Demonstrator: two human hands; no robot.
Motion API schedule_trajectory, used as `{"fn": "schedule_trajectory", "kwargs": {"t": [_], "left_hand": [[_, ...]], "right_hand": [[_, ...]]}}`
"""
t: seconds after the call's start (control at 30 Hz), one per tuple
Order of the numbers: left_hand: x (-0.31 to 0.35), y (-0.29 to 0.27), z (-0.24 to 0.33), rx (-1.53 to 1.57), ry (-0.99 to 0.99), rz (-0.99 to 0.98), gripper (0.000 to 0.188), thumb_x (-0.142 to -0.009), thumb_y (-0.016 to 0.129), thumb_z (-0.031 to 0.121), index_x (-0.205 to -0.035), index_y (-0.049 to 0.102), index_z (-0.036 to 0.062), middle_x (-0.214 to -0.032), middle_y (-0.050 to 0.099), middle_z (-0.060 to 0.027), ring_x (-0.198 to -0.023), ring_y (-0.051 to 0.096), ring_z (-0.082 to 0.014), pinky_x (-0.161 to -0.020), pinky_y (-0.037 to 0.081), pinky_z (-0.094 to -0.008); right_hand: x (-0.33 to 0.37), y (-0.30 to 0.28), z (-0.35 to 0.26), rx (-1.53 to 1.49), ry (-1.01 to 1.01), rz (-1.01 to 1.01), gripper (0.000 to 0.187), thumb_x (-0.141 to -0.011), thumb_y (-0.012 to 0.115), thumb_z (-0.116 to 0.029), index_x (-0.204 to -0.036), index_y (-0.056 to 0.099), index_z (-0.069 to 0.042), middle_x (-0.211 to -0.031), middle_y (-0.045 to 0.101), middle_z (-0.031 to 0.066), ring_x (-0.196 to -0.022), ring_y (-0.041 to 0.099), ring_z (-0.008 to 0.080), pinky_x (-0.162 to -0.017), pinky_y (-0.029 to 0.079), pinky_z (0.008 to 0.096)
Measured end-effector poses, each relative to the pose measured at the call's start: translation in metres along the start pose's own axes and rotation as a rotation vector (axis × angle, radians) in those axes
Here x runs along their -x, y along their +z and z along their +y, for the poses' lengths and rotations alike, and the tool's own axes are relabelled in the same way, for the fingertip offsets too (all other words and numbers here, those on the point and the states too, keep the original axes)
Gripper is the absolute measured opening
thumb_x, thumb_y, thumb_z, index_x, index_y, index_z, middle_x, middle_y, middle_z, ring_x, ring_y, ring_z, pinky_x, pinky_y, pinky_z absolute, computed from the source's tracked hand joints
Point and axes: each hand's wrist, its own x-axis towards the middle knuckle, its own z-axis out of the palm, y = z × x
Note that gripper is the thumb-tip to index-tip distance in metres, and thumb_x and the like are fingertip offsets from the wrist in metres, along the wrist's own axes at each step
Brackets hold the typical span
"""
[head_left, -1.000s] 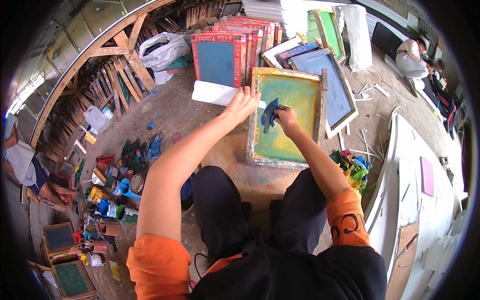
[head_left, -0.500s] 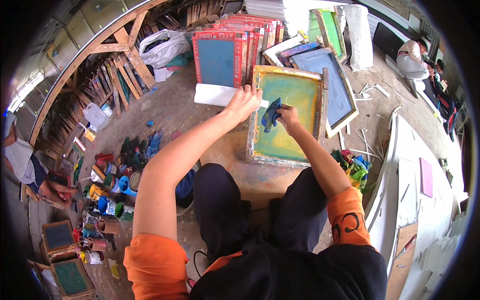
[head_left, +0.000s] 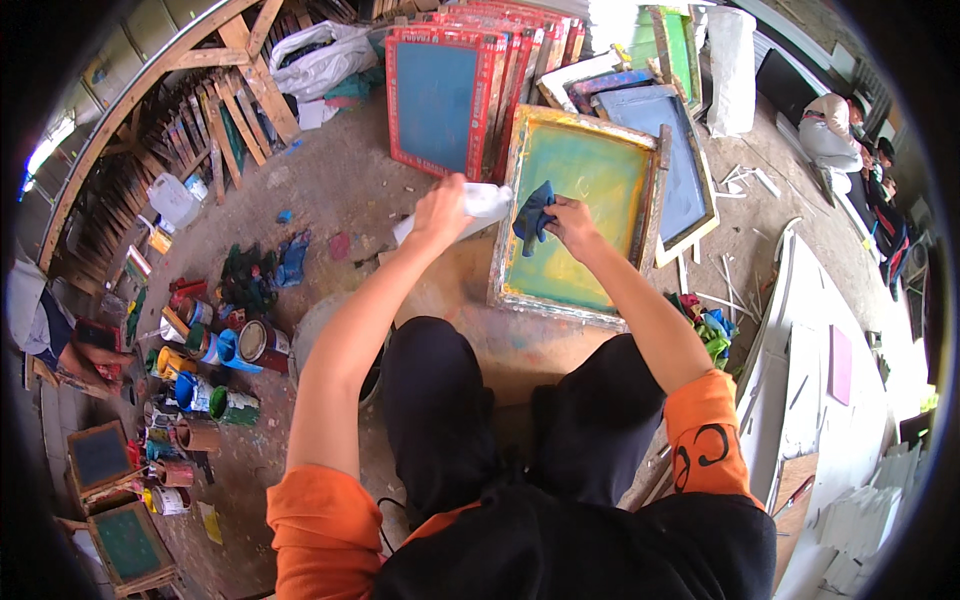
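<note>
In my left hand [head_left: 440,212], closed round it, is a white bottle [head_left: 487,201], blurred. It lies on a slant, its right end higher and close to the left edge of a wood-edged printing screen [head_left: 575,277]. The screen's mesh is stained green and yellow, and it leans in front of my knees. My right hand [head_left: 571,226] pinches a crumpled blue rag [head_left: 533,215] over the upper middle of the mesh. Whether the rag touches the mesh I cannot tell.
Red-taped screens [head_left: 433,100] stand stacked behind, with a blue-grey screen [head_left: 660,150] leaning at right. Paint cans [head_left: 263,343] and rags crowd the floor at left. White sheets [head_left: 800,350] lie at right. Other people sit at far left and far right.
My left hand has drawn the bottle left, away from over the screen's edge, and tipped its right end up. The right hand still holds the rag over the mesh, slightly further left.
</note>
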Motion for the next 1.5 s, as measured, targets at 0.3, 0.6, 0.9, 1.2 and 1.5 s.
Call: {"fn": "schedule_trajectory", "kwargs": {"t": [0.3, 0.6, 0.9, 1.2, 1.5], "left_hand": [[0.058, 0.129, -0.107, 0.383, -0.330, 0.197, 0.066, -0.054, 0.078, 0.012, -0.109, 0.043, 0.0000, -0.106, 0.049, -0.0206, -0.102, 0.048, -0.0364, -0.087, 0.040, -0.0409], [0.053, 0.073, -0.065, 0.510, -0.027, 0.432, 0.061, -0.068, 0.068, 0.007, -0.120, 0.037, 0.0008, -0.116, 0.039, -0.0221, -0.112, 0.038, -0.0366, -0.095, 0.032, -0.0412], [0.016, 0.152, 0.020, 0.700, 0.097, 0.271, 0.055, -0.073, 0.064, 0.011, -0.119, 0.037, 0.0006, -0.115, 0.039, -0.0204, -0.110, 0.038, -0.0369, -0.095, 0.032, -0.0414], [0.008, 0.260, 0.009, 0.741, -0.448, 0.164, 0.065, -0.080, 0.062, 0.032, -0.123, 0.029, -0.0039, -0.119, 0.041, -0.0274, -0.107, 0.046, -0.0369, -0.088, 0.037, -0.0421], [0.004, 0.275, 0.007, 0.888, -0.470, 0.221, 0.038, -0.082, 0.061, 0.028, -0.102, 0.049, -0.0028, -0.078, 0.062, -0.0158, -0.067, 0.061, -0.0249, -0.061, 0.046, -0.0352]], "right_hand": [[-0.017, 0.009, 0.065, -0.040, 0.217, -0.095, 0.019, -0.080, 0.047, 0.004, -0.097, 0.054, 0.000, -0.088, 0.057, 0.0065, -0.076, 0.054, 0.0151, -0.067, 0.044, 0.0274], [-0.022, -0.028, 0.080, -0.342, 0.124, -0.090, 0.016, -0.080, 0.049, 0.002, -0.095, 0.054, 0.000, -0.091, 0.059, 0.0076, -0.081, 0.057, 0.0172, -0.071, 0.047, 0.0266], [-0.010, -0.125, 0.004, -0.148, -0.191, 0.275, 0.016, -0.081, 0.053, -0.001, -0.096, 0.057, 0.002, -0.087, 0.059, 0.0071, -0.076, 0.057, 0.0171, -0.066, 0.045, 0.0276], [-0.043, -0.133, 0.145, 0.875, -0.473, 0.523, 0.031, -0.083, 0.052, -0.004, -0.113, 0.054, -0.001, -0.104, 0.059, 0.0204, -0.094, 0.060, 0.0257, -0.080, 0.046, 0.0318], [-0.031, -0.140, 0.192, 1.561, -0.708, -0.415, 0.041, -0.087, 0.046, -0.033, -0.123, 0.048, -0.013, -0.119, 0.054, 0.0050, -0.113, 0.048, 0.0220, -0.102, 0.029, 0.0391]]}}
